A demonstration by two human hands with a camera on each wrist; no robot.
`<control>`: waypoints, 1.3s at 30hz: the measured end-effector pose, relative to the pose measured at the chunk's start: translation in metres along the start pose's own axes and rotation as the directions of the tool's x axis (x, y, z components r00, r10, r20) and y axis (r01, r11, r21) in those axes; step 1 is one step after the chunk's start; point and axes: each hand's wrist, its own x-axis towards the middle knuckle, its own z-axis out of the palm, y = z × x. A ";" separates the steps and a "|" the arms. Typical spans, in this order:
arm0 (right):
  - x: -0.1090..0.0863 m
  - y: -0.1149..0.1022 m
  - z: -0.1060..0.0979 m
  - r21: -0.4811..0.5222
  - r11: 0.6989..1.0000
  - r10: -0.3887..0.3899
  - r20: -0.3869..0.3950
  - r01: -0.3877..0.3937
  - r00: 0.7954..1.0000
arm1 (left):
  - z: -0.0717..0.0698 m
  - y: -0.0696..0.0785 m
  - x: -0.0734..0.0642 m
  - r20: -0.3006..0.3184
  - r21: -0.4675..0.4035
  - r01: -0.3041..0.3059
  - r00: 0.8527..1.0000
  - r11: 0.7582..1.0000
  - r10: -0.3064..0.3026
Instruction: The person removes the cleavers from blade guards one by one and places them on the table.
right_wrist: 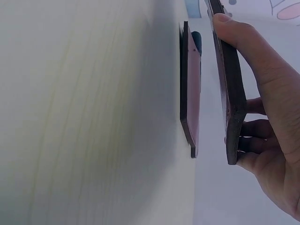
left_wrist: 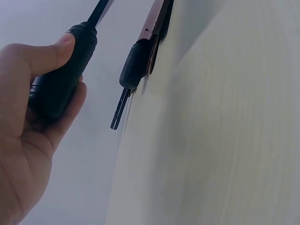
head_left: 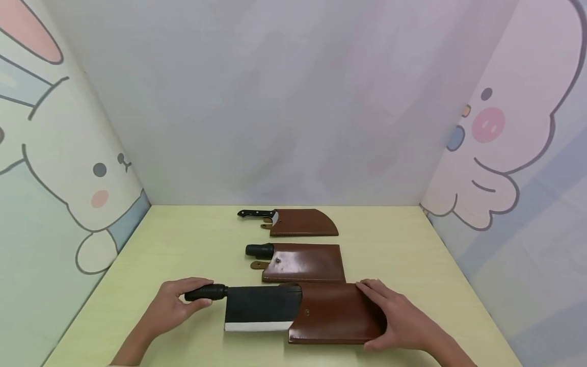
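Note:
My left hand grips the black handle of a cleaver, at the front of the table in the head view. Its dark blade has a bright lower edge and points right, its far end inside the mouth of a brown leather sheath. At the sheath's right end, my right hand holds it with thumb on the lower edge and fingers on the upper edge. Both wrist views show the held things raised off the table; the left wrist view shows my thumb along the ribbed handle.
Behind lies a second sheathed cleaver with a black handle and a tan strap. Farther back is a sheathed knife with a riveted handle. The pale wooden table meets a grey back wall and cartoon-printed side walls.

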 end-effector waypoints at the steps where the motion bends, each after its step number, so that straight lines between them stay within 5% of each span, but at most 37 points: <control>1: -0.001 0.001 -0.001 0.000 1.000 0.003 -0.001 -0.003 1.000 | -0.001 -0.001 -0.001 -0.003 -0.004 0.003 1.000 1.000 -0.003; 16: -0.012 0.012 -0.001 -0.018 1.000 0.019 0.012 -0.019 1.000 | -0.013 -0.020 -0.018 -0.028 -0.048 0.042 0.999 0.998 -0.043; 29: -0.023 0.023 -0.005 -0.024 1.000 0.012 0.035 -0.011 0.999 | -0.017 -0.030 -0.029 0.083 -0.067 0.127 0.989 0.990 -0.121; 39: -0.032 0.030 -0.006 -0.034 0.997 0.070 0.060 -0.068 0.996 | -0.012 -0.040 -0.031 0.110 -0.070 0.118 0.988 0.991 -0.110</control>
